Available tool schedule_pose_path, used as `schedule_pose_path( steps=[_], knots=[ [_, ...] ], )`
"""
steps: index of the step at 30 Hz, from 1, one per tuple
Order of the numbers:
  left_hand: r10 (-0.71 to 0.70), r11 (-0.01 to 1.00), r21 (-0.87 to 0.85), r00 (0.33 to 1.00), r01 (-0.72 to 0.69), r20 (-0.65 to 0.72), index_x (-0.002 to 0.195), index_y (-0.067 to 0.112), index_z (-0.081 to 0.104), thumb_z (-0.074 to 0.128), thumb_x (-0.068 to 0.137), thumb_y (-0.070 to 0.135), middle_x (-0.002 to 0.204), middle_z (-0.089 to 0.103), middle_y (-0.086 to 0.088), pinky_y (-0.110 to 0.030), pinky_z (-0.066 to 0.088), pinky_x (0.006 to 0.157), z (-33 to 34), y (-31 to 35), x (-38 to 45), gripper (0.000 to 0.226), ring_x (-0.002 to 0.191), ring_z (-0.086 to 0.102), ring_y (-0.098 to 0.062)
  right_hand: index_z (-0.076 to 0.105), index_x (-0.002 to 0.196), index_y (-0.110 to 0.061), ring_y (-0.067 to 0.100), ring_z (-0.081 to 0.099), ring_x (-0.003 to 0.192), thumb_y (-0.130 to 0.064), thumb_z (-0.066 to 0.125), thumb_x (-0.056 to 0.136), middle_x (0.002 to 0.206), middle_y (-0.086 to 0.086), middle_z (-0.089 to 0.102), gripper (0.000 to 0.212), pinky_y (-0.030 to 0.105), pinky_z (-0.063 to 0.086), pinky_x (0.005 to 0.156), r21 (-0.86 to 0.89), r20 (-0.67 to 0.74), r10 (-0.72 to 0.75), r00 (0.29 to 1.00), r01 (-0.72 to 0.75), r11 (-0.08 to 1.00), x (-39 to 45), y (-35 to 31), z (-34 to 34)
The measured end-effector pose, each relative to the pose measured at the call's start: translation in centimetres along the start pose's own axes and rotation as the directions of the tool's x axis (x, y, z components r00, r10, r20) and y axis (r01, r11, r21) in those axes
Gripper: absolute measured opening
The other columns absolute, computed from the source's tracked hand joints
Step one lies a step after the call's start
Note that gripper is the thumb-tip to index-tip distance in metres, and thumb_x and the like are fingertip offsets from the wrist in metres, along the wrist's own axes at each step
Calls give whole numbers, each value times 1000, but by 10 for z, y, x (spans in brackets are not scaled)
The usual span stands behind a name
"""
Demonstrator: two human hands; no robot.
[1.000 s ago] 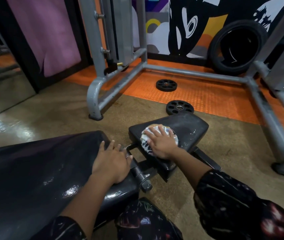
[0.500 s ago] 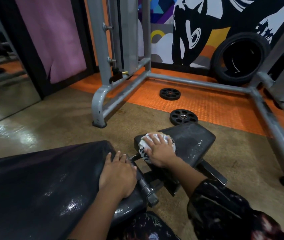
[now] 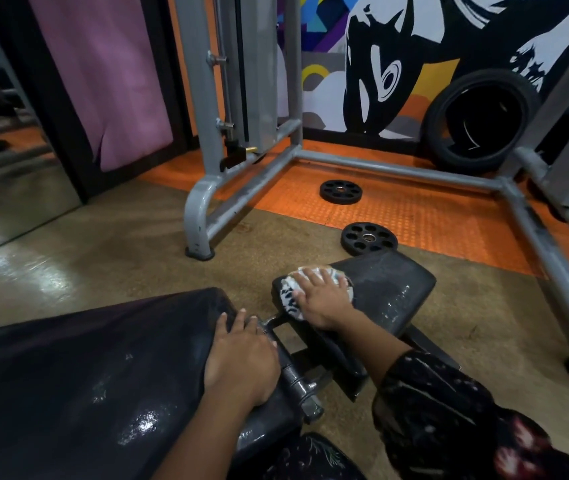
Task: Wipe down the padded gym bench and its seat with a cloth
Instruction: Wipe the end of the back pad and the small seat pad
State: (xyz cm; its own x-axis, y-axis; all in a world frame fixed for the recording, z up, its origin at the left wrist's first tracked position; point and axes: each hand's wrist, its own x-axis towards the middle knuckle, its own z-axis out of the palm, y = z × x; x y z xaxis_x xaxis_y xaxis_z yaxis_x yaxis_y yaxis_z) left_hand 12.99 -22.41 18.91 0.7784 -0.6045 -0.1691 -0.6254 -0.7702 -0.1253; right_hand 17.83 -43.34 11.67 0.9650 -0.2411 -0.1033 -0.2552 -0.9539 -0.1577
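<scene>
The black padded bench back (image 3: 68,375) fills the lower left, shiny with wet streaks. Its smaller black seat pad (image 3: 387,289) lies beyond it to the right, joined by a metal hinge bracket (image 3: 296,379). My right hand (image 3: 321,299) presses a bunched white patterned cloth (image 3: 290,296) flat on the near left corner of the seat. My left hand (image 3: 241,355) rests palm down on the end of the bench back, fingers spread over its edge, holding nothing.
Two black weight plates (image 3: 369,237) (image 3: 340,191) lie on the floor past the seat. A grey machine frame (image 3: 203,216) stands behind on orange matting. A tyre (image 3: 480,123) leans against the painted wall. A mirror (image 3: 6,188) is at left.
My right hand has slid the cloth from the middle of the seat toward its near left corner. My left hand has stayed on the bench back's end. The view has tilted up slightly.
</scene>
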Motion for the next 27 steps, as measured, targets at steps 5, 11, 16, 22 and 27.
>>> schedule_pose_path(
  steps=[5, 11, 16, 22, 27],
  knots=[
    [8, 1000, 3, 1000, -8, -13, 145, 7, 27, 15, 100, 35, 157, 18, -6, -48, 2, 117, -3, -1, 2, 55, 146, 4, -23, 10, 150, -37, 20, 1, 147, -56, 5, 92, 160, -10, 9, 62, 48, 3, 116, -57, -5, -312, 950, 311, 949, -32, 24, 0],
    [8, 1000, -7, 1000, -8, 4, 144, 8, 30, 17, 99, 35, 157, 19, -5, -49, 2, 117, -3, -5, 3, 54, 146, 3, -22, 24, 148, -37, 20, 10, 146, -49, 15, 98, 158, -7, 21, 52, 49, 7, 115, 17, -57, 14, 998, -14, 1000, -2, 51, -12],
    [0, 1000, -27, 1000, 0, -5, 143, 10, 35, 19, 99, 35, 157, 22, -2, -47, 1, 117, -8, -5, 10, 53, 146, 4, -21, 16, 150, -33, 27, 3, 147, -44, 17, 101, 160, -6, 12, 51, 57, 1, 114, -16, 28, -10, 1000, 10, 1000, 26, -3, -13],
    [3, 1000, -13, 1000, -3, 15, 143, 10, 34, 18, 99, 34, 157, 21, -3, -47, 0, 117, -5, 0, 6, 53, 146, 4, -22, 12, 149, -41, 18, 1, 147, -58, 2, 89, 160, -10, 10, 63, 47, 3, 117, -68, -3, -353, 936, 352, 933, -49, 37, -3],
    [-11, 1000, -22, 1000, 11, -7, 144, 8, 32, 15, 100, 34, 156, 22, -3, -47, 1, 117, 0, -3, 0, 54, 146, 5, -21, 19, 149, -37, 21, 5, 147, -47, 18, 100, 159, -7, 14, 50, 51, 3, 115, 12, -2, -30, 1000, 30, 999, -6, 25, -8]
  ],
)
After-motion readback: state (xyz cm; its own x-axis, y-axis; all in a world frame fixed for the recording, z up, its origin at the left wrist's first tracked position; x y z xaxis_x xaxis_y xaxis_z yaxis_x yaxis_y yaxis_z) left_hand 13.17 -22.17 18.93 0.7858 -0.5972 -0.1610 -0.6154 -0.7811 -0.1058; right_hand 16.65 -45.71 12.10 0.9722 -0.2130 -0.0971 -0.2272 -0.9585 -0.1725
